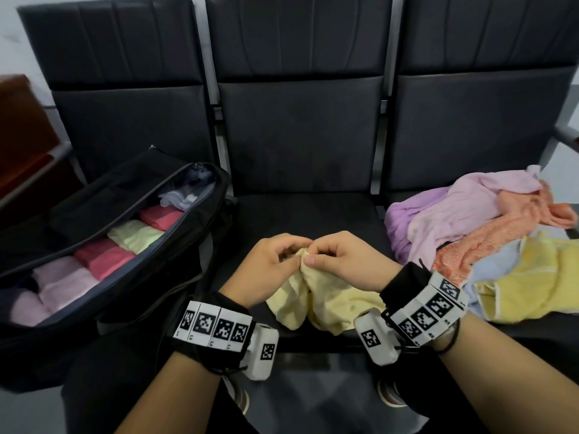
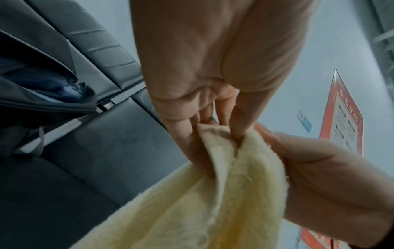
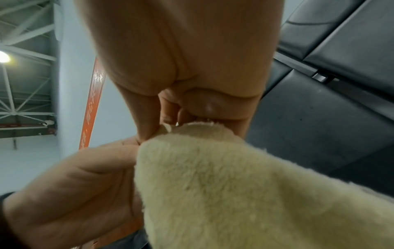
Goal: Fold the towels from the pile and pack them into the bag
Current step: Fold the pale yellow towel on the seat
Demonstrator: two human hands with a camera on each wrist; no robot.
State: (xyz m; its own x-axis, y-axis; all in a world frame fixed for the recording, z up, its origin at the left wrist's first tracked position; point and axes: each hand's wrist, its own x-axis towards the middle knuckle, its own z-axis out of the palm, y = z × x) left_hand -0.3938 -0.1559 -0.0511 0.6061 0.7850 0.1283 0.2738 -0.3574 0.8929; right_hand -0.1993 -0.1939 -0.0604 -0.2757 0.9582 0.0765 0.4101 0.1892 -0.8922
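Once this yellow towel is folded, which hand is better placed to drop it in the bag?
Probably the left hand. The open bag sits on its side; the right hand, also pinching the pale yellow towel, is nearer the unfolded pile.

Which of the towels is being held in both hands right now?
The pale yellow towel over the middle seat; the left hand and right hand both pinch it.

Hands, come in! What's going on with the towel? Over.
Left hand, right hand both pinch pale yellow fleecy towel. Unfolded. Open black bag partly packed. Nothing in the way.
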